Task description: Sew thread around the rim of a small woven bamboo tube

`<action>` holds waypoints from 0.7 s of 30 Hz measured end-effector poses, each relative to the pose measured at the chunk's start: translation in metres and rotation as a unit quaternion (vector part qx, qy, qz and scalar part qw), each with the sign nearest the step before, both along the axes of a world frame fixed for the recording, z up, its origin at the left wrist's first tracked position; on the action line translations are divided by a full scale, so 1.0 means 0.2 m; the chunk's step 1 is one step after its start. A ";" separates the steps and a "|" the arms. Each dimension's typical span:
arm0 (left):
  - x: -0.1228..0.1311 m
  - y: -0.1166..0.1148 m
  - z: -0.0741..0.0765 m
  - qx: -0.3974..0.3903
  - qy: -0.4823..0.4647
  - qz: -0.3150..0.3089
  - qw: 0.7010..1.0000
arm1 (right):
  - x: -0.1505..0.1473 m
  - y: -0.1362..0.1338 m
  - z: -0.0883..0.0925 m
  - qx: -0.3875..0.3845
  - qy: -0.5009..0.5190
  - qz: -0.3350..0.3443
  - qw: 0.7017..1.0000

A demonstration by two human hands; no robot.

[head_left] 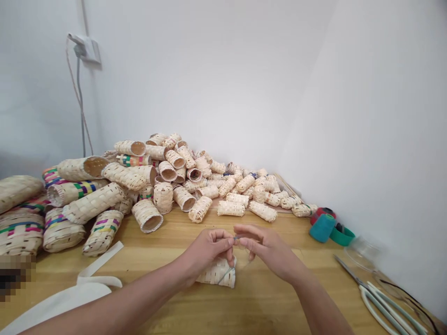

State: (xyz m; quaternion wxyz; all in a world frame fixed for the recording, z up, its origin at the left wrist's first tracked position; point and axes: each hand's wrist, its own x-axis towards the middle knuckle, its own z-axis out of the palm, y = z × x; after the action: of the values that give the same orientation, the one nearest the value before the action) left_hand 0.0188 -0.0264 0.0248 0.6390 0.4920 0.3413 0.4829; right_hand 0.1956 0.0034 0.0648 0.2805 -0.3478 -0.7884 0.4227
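Note:
My left hand (211, 245) is closed in a pinch, thumb against forefinger, on a thin blue-grey thread. From below its fingers the thread (226, 275) trails down across a small pale woven tube basket (220, 273). That basket lies on its side on the table, partly covered by my left hand and wrist. My right hand (266, 245) meets the left at the fingertips, its thumb and forefinger pinching at the same bit of thread. The thread's exact shape between the fingertips is too small to make out.
A big heap of woven tube baskets (163, 197) spreads along the wall, some with coloured bands. White cloth strip (101, 265) lies left. At right are a teal thread cone (321, 228), green tape ring (342, 236), clear container (363, 253), scissors (375, 298) and glasses (405, 293).

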 end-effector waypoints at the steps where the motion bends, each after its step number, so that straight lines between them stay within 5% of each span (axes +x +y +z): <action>1: 0.00 0.00 0.00 0.000 0.006 0.007 1.000 | -0.01 0.03 -0.02 -0.006 -0.007 0.006 1.000; 9: -0.01 0.01 0.02 -0.035 0.054 0.018 0.998 | 0.01 0.15 -0.18 -0.039 0.120 -0.015 0.992; 21: 0.00 0.01 0.02 0.018 0.085 0.024 0.996 | -0.02 0.08 -0.18 -0.011 0.102 -0.015 0.995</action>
State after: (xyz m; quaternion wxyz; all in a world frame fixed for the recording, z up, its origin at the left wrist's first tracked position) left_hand 0.0185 -0.0248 0.0290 0.5869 0.5348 0.3973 0.4600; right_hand 0.1923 0.0202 0.0291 0.3618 -0.3176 -0.7456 0.4608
